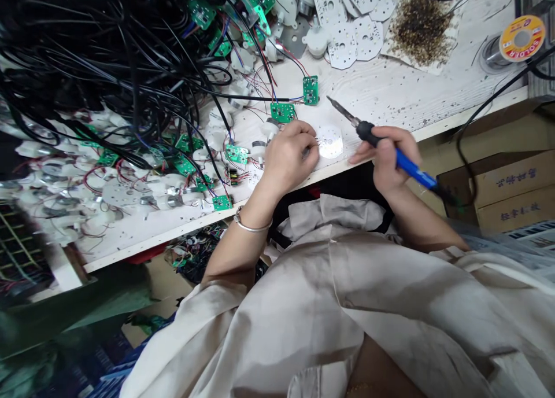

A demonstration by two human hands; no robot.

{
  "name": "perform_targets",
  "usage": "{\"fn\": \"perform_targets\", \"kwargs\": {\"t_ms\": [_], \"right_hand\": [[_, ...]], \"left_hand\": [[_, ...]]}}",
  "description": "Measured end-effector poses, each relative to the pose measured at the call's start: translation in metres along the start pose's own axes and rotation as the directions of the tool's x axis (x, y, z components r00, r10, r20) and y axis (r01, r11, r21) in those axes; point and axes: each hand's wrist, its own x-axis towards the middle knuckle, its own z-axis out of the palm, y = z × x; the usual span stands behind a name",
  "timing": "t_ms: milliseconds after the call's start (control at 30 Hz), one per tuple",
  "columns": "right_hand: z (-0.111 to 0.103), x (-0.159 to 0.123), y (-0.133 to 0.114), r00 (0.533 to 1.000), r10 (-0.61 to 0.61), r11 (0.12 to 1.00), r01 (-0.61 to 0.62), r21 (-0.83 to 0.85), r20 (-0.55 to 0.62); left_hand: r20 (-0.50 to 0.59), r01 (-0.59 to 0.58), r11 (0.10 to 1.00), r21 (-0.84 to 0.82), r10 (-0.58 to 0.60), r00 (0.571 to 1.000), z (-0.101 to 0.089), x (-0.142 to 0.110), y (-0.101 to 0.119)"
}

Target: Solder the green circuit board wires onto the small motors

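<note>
White wood-grain table (381, 91) under the work: the right hand (385, 158) grips a blue-handled soldering iron (411, 166), while the curled left hand (288, 158) touches something hidden, just beside a round white circuit board (330, 142). Small green circuit boards (282, 112) trail wires beyond.

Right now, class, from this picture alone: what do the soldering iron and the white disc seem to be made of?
The soldering iron has a glossy blue-and-black handle, probably plastic, and a dull grey metal tip. The white disc looks like a thin board with a matte white coating; its core is unclear.
</note>
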Motion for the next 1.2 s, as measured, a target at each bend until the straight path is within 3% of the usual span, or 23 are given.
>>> {"fn": "perform_targets", "kwargs": {"t_ms": [100,333,533,1033,1200], "right_hand": [[-0.005,0.002,-0.003,0.986,0.107,0.993,-0.100,0.057,-0.128],[-0.006,0.010,-0.001,0.995,0.104,0.993,-0.104,0.056,0.005],[-0.011,0.007,-0.001,0.987,0.149,0.989,-0.148,-0.017,0.065],[-0.015,0.008,-0.001,0.982,0.099,0.995,-0.100,-0.002,0.159],[-0.014,0.008,0.000,0.985,0.110,0.994,-0.111,0.001,0.131]], "left_hand": [[0.074,-0.026,1.000,0.001,0.026,0.997,-0.009,0.004,0.001],[0.173,-0.075,0.997,0.027,0.069,0.983,-0.016,0.015,-0.001],[0.178,-0.061,0.998,-0.031,0.066,0.982,-0.018,0.016,-0.002],[0.282,-0.085,0.996,0.006,0.080,0.956,-0.027,0.019,0.003],[0.273,-0.092,0.996,0.009,0.086,0.958,-0.025,0.019,0.001]]}}
